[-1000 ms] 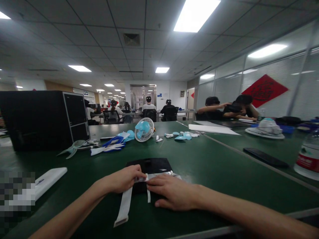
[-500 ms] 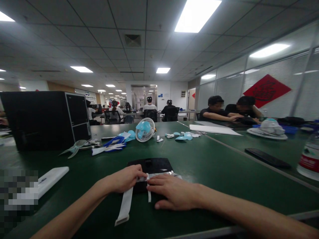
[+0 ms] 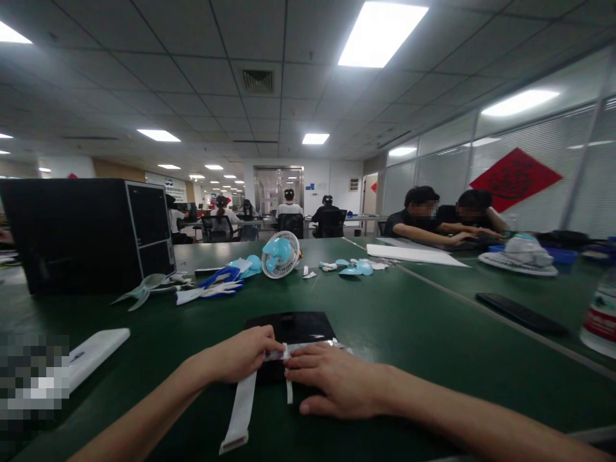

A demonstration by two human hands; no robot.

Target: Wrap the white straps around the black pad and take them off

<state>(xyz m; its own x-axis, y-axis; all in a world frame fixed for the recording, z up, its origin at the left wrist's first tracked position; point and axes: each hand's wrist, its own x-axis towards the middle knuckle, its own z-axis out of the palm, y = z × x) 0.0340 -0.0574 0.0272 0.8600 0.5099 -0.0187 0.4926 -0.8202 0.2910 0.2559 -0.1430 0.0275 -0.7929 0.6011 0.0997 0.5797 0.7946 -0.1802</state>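
Observation:
A flat black panel (image 3: 289, 326) lies on the green table, with a silvery strip across its middle. From under my left hand (image 3: 250, 350) a wide white ribbon cable (image 3: 241, 407) runs toward me and ends in a connector. The fingers of that hand are curled closed at the panel's middle, the index tip at the top of a narrow white strip (image 3: 289, 390); what they pinch, if anything, is hidden. My right hand (image 3: 334, 380) lies flat on the panel's right part, fingers stretched out, their tips beside the narrow strip.
A black computer case (image 3: 86, 234) stands at the left, a white flat device (image 3: 99, 353) nearer. Behind the panel lie blue-white gloves (image 3: 212, 287), a small fan (image 3: 280, 255) and blue fan blades (image 3: 356, 267). A dark phone-like slab (image 3: 520, 312) and a bottle (image 3: 601, 314) are right.
Both hands keep nearly the same pose on the panel. The whole view has shifted slightly, so the table things sit a little lower. A co-worker across the table has moved an arm.

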